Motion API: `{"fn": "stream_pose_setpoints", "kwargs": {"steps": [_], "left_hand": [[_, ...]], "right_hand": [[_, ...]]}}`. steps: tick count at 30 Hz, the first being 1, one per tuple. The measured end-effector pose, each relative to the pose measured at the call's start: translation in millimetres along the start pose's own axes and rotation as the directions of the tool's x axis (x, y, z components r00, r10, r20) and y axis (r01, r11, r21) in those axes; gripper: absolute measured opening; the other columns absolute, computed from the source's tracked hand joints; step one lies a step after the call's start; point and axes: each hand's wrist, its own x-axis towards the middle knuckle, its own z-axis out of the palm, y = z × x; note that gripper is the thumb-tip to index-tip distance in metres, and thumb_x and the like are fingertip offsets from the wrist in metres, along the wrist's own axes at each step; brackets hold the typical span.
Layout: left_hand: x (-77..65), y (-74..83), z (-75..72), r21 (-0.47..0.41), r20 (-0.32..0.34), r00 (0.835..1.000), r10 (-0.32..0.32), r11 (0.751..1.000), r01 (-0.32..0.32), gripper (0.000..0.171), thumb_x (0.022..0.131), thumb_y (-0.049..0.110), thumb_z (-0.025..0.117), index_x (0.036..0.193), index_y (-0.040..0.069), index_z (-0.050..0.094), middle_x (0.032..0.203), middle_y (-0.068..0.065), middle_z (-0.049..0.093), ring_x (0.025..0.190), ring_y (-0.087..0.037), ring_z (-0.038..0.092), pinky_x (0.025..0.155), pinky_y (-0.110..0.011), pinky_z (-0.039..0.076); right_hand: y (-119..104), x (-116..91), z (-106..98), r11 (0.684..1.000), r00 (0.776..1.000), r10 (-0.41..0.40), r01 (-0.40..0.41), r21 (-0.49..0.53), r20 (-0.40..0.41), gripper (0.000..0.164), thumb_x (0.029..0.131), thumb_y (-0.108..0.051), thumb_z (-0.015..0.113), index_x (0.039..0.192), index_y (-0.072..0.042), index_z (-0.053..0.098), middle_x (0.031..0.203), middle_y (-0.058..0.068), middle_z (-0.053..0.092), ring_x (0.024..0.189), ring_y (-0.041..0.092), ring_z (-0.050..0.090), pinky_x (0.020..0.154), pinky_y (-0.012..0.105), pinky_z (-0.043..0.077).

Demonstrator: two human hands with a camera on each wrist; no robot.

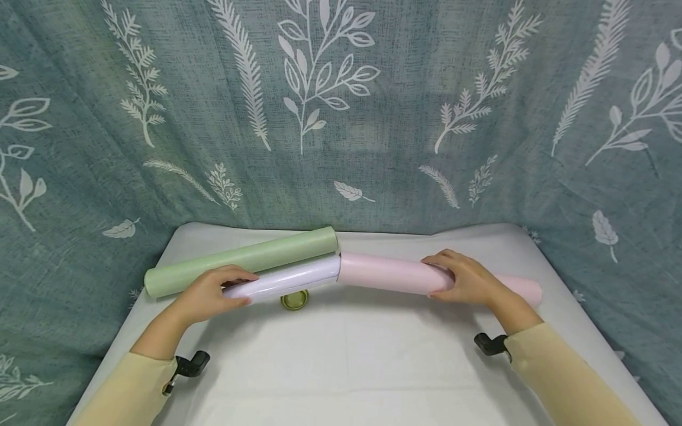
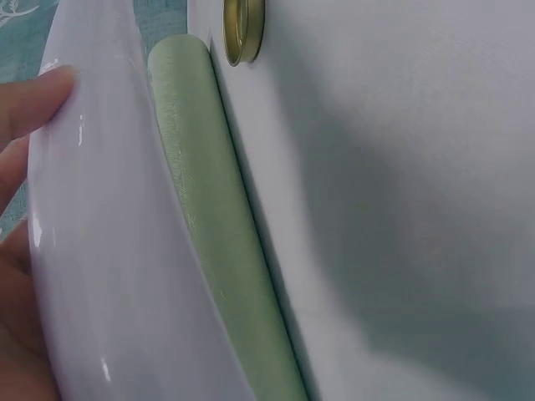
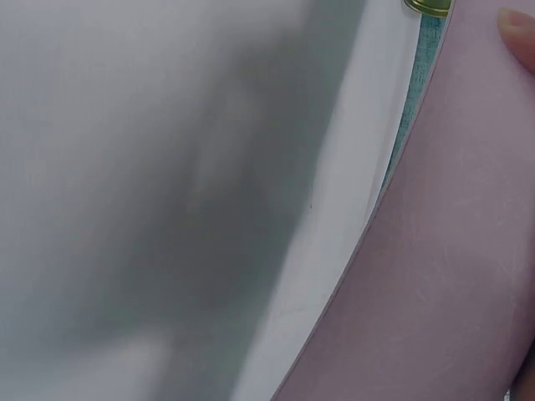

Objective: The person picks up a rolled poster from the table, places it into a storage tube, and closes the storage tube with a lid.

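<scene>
My left hand (image 1: 210,294) grips a glossy pale lavender-white roll of sheet (image 1: 293,279) near its left end, thumb on the near side. My right hand (image 1: 466,281) holds a pink roll (image 1: 383,273) around its middle-right part. Both rolls are raised, casting shadows on the table, and meet end to end at a slight angle. Whether the white roll's end sits inside the pink one is hard to tell. In the left wrist view the white roll (image 2: 117,217) fills the left side; in the right wrist view the pink sheet's edge (image 3: 418,251) shows.
A green roll (image 1: 240,260) lies slanted behind the white one at the back left. Partly under the white roll sits a small round gold-rimmed piece (image 1: 295,300). A white cloth (image 1: 341,367) covers the table, and a patterned teal curtain (image 1: 399,118) hangs around the back and sides.
</scene>
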Motion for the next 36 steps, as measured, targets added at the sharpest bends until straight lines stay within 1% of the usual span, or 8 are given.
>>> {"fn": "stream_pose_setpoints", "kwargs": {"steps": [5, 11, 16, 20, 23, 27, 30, 36], "left_hand": [[2.3, 0.6, 0.2, 0.009, 0.015, 1.0, 0.005, 1.0, -0.005, 0.042, 0.082, 0.015, 0.085, 0.122, 0.016, 0.073, 0.117, 0.001, 0.069, 0.103, -0.017, 0.063, 0.087, -0.037, 0.053], [5.6, 3.8, -0.7, 0.016, 0.058, 0.998, -0.008, 1.0, 0.007, 0.043, 0.084, 0.017, 0.083, 0.126, 0.019, 0.072, 0.123, 0.001, 0.068, 0.11, -0.019, 0.062, 0.089, -0.04, 0.052], [8.4, 5.9, 0.8, 0.025, 0.072, 0.997, 0.027, 0.999, -0.028, 0.043, 0.086, 0.017, 0.081, 0.127, 0.018, 0.071, 0.125, 0.0, 0.067, 0.112, -0.021, 0.063, 0.09, -0.041, 0.052], [10.0, 7.4, 2.6, 0.039, 0.065, 0.997, 0.031, 0.999, -0.034, 0.043, 0.086, 0.017, 0.081, 0.127, 0.019, 0.071, 0.126, 0.0, 0.067, 0.115, -0.022, 0.062, 0.092, -0.044, 0.052], [10.3, 8.5, 4.4, 0.056, 0.046, 0.998, 0.041, 0.997, -0.043, 0.042, 0.085, 0.017, 0.082, 0.126, 0.019, 0.071, 0.125, -0.001, 0.068, 0.115, -0.024, 0.062, 0.093, -0.046, 0.051], [9.8, 9.8, 7.3, 0.088, 0.021, 0.997, 0.07, 0.994, -0.071, 0.042, 0.085, 0.015, 0.082, 0.126, 0.017, 0.072, 0.125, -0.004, 0.068, 0.115, -0.026, 0.063, 0.093, -0.048, 0.052], [9.4, 10.9, 9.1, 0.1, 0.012, 0.998, 0.069, 0.993, -0.07, 0.042, 0.085, 0.016, 0.082, 0.126, 0.017, 0.071, 0.126, -0.004, 0.069, 0.117, -0.026, 0.063, 0.094, -0.047, 0.052], [8.5, 14.6, 11.1, 0.101, 0.007, 0.999, 0.041, 0.994, -0.041, 0.042, 0.086, 0.018, 0.081, 0.127, 0.02, 0.071, 0.126, -0.004, 0.069, 0.118, -0.026, 0.063, 0.095, -0.046, 0.052]], "right_hand": [[-2.7, 0.8, 1.7, 1.0, 1.0, -0.019, 0.019, 0.001, -0.006, 0.07, 0.071, -0.042, 0.09, 0.133, -0.024, 0.063, 0.122, -0.002, 0.061, 0.104, 0.02, 0.061, 0.082, 0.045, 0.052], [-7.6, 1.4, 3.0, 1.0, 1.0, -0.03, 0.03, 0.004, 0.0, 0.07, 0.07, -0.042, 0.09, 0.133, -0.024, 0.063, 0.12, -0.005, 0.061, 0.103, 0.017, 0.061, 0.082, 0.043, 0.052], [-12.5, 0.7, 4.5, 0.999, 0.999, -0.032, 0.032, 0.002, 0.005, 0.069, 0.069, -0.04, 0.091, 0.131, -0.025, 0.064, 0.117, -0.007, 0.061, 0.1, 0.015, 0.06, 0.081, 0.041, 0.053], [-15.3, 1.3, 5.7, 0.999, 0.999, -0.045, 0.045, 0.006, 0.004, 0.069, 0.069, -0.04, 0.091, 0.131, -0.026, 0.064, 0.117, -0.008, 0.06, 0.099, 0.013, 0.06, 0.08, 0.041, 0.053], [-17.0, 1.9, 6.5, 0.999, 0.998, -0.054, 0.054, 0.005, 0.009, 0.069, 0.07, -0.041, 0.091, 0.131, -0.026, 0.064, 0.117, -0.009, 0.06, 0.1, 0.012, 0.06, 0.081, 0.04, 0.053], [-18.1, 1.4, 6.8, 0.998, 0.998, -0.06, 0.06, -0.001, 0.008, 0.068, 0.07, -0.041, 0.091, 0.131, -0.026, 0.064, 0.116, -0.009, 0.06, 0.1, 0.012, 0.06, 0.081, 0.04, 0.053], [-18.8, 0.6, 6.5, 0.998, 0.998, -0.059, 0.059, -0.003, 0.007, 0.069, 0.069, -0.041, 0.091, 0.131, -0.026, 0.064, 0.116, -0.01, 0.06, 0.1, 0.011, 0.06, 0.081, 0.04, 0.053], [-21.1, -0.2, 5.3, 0.998, 0.998, -0.057, 0.057, 0.0, 0.019, 0.069, 0.07, -0.043, 0.091, 0.131, -0.027, 0.064, 0.117, -0.011, 0.06, 0.1, 0.011, 0.06, 0.081, 0.039, 0.053]]}}
